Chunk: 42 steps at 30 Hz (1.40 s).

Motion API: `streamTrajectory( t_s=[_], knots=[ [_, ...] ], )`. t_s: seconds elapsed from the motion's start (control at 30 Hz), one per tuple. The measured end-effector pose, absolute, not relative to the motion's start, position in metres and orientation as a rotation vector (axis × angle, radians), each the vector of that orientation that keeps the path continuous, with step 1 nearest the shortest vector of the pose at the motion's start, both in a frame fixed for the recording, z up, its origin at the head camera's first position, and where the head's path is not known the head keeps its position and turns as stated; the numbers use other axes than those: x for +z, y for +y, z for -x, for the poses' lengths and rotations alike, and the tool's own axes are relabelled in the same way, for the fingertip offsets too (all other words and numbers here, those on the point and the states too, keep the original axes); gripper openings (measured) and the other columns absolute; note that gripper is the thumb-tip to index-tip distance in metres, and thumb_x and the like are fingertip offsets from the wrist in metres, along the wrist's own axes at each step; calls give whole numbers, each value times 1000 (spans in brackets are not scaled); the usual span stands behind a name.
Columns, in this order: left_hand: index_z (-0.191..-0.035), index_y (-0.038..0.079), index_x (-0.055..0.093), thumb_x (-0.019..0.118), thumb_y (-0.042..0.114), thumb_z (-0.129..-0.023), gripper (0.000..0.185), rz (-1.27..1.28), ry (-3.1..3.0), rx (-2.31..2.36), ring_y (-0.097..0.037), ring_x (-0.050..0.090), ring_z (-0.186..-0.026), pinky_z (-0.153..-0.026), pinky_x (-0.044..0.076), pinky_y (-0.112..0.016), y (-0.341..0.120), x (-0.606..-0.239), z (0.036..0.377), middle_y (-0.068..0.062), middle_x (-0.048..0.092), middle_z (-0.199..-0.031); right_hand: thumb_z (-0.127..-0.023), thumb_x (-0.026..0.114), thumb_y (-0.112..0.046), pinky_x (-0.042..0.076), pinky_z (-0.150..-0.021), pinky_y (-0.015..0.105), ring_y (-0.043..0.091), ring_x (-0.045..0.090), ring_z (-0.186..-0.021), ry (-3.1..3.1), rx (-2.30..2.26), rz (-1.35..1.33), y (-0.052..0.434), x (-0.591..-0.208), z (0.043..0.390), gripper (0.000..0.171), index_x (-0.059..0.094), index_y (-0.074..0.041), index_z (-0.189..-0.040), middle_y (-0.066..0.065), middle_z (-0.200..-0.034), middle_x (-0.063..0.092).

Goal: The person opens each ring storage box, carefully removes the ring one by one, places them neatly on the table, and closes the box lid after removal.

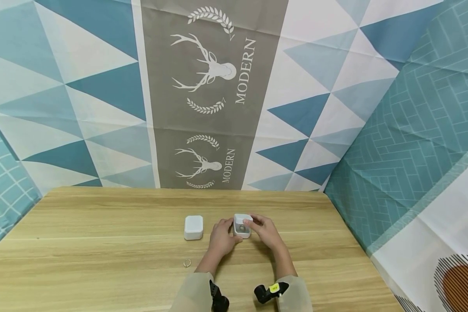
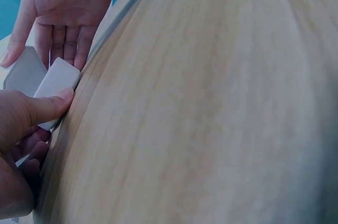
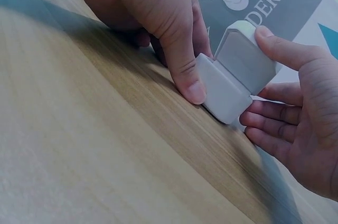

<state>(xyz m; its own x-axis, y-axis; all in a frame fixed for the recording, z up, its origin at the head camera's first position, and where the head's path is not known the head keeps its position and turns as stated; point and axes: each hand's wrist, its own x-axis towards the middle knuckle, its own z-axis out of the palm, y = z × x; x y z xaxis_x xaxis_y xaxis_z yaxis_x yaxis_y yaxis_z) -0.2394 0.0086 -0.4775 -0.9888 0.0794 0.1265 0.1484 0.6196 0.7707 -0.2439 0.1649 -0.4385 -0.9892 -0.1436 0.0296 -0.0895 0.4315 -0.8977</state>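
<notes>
Hands: both meet at a small white hinged box near the middle of the desk, forearms coming in from the near edge.
Left hand: rests on the desk beside the box's left side; its thumb presses the lower half of the box, the other fingers curled under the palm.
Right hand: cups the box from the right; its thumb lies on the raised lid and the fingers curl loosely behind the base, so it holds the box.
Box: stands on the desk with its lid tilted up; the head view shows something round and dark inside, too small to make out.
Second box: white, closed, just left of the hands, apart from them.
Ring: a small metal loop on the desk, nearer the front edge, left of the left forearm.
Wrists: a black camera mount sits on each sleeve; the right one carries a yellow tag, unreadable.
Desk: light wood grain.
Room: cloth backdrops in blue and white triangles, with teal brick pattern at the sides.
Writing: a grey panel shows white deer heads with wreaths and the word "MODERN", twice.
</notes>
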Motion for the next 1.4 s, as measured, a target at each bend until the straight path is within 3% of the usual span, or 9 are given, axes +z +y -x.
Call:
streamTrajectory(
  t_s=[0.37,0.7,1.03,1.4],
  knots=[
    [-129,-4,52,79,19,-73,67,181,-2761,-1308,-33,51,-107,-93,44,-47,9,-475,238,-17,58,-122,-86,64,-40,47,-94,45,26,59,-108,2625,-1681,176,171,-472,266,58,56,1,-126,14,-115,64],
    [-128,-4,52,80,19,-72,67,186,-2759,-1296,-33,52,-106,-92,45,-47,9,-474,237,-18,58,-121,-86,64,-41,47,-93,44,25,60,-106,2626,-1685,194,172,-473,266,58,56,1,-126,13,-115,64],
    [-129,-4,53,79,19,-72,66,186,-2763,-1288,-33,52,-107,-93,44,-47,10,-475,238,-17,58,-121,-85,67,-37,49,-86,36,18,60,-97,2636,-1708,194,172,-474,266,51,59,-3,-122,10,-107,65],
    [-129,-3,52,79,19,-73,66,173,-2753,-1303,-34,52,-108,-94,44,-47,10,-476,239,-17,58,-121,-85,65,-41,49,-88,40,21,61,-101,2634,-1678,200,174,-473,269,56,58,0,-124,13,-112,65]
  ],
)
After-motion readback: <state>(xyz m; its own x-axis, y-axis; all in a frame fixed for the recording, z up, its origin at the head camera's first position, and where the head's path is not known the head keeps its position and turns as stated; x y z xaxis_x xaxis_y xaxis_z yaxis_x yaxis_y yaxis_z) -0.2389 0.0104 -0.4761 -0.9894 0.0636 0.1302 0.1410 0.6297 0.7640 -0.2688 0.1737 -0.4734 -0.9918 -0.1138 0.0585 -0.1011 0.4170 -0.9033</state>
